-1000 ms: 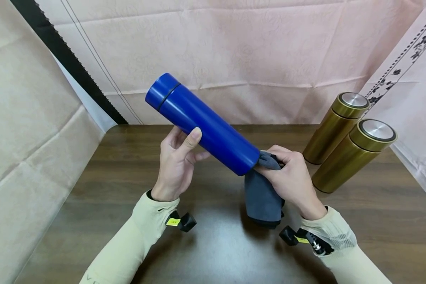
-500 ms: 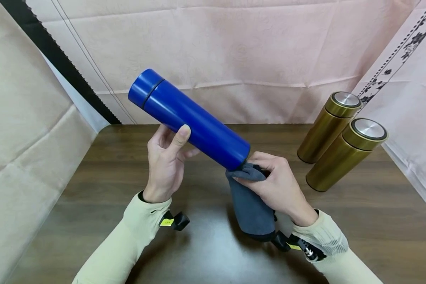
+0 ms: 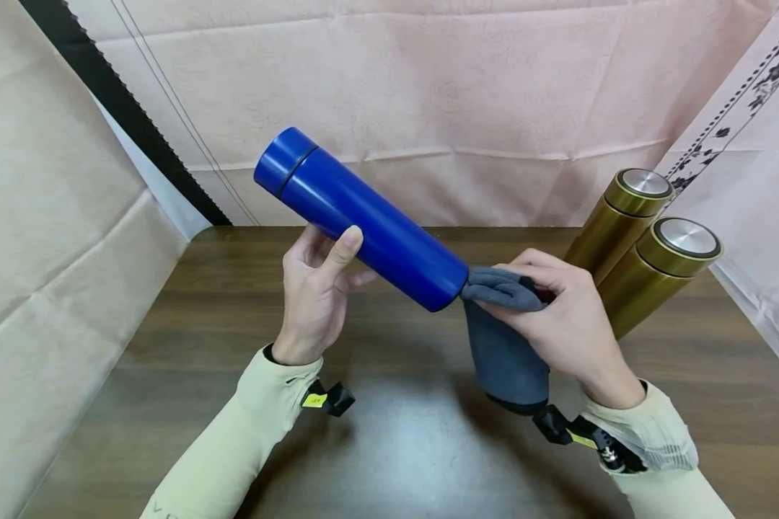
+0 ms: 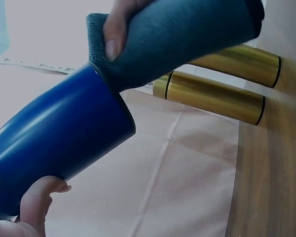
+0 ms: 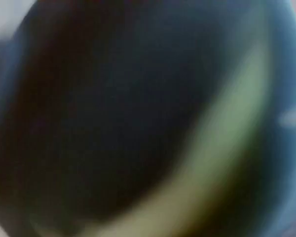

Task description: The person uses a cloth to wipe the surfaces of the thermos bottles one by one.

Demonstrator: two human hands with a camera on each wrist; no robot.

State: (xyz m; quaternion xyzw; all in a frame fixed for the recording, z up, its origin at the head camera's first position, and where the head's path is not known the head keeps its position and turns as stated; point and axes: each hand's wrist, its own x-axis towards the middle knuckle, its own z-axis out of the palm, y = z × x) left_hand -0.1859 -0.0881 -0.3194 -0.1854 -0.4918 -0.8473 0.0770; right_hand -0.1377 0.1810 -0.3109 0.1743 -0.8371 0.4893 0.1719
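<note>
A blue vacuum flask [image 3: 376, 231] is held aslant above the table, its lidded end up and to the left. My left hand [image 3: 314, 295] grips it from below, the thumb lying along its near side. At the flask's lower end, my right hand [image 3: 568, 324] pinches a grey-blue cloth [image 3: 509, 360]. The cloth's bunched top meets the base, and the rest hangs down below the fingers. From the left wrist, the cloth [image 4: 187, 39] lies against the bottom rim of the flask [image 4: 74, 123]. Dark blur fills most of the right wrist view.
Two gold flasks with silver-topped lids, a rear one [image 3: 623, 209] and a front one [image 3: 662, 281], stand upright at the right, just behind my right hand. The brown wooden table [image 3: 169, 389] ends at a pale cloth backdrop [image 3: 428, 94].
My right hand moves the cloth down along the flask's base, then back up and to the right. The left hand keeps its grip, and the flask stays at much the same slant.
</note>
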